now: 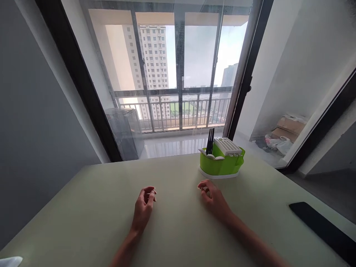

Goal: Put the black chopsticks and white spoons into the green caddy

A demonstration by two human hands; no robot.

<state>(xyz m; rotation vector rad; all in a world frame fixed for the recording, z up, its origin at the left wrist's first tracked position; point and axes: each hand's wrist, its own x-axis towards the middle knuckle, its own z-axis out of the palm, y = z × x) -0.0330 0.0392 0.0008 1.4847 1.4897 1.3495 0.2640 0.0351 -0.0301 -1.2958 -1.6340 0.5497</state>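
Note:
My left hand (145,203) rests on the pale table, loosely curled, with a gap between thumb and fingers and nothing in it. My right hand (211,196) lies to the right in a similar relaxed curl, also holding nothing. Just beyond it stands a green utensil holder (208,165) on a white base, apart from the fingers. Black chopsticks (210,141) stand upright in its left part, beside several white spoons (211,157). A white slotted block (227,145) tops its right part.
The pale table (91,207) reaches to a large glass window at the back. A long black object (322,226) lies near its right edge. Part of a white object (11,261) shows at the lower left. Cardboard and plastic bags (283,137) sit on the floor behind the glass.

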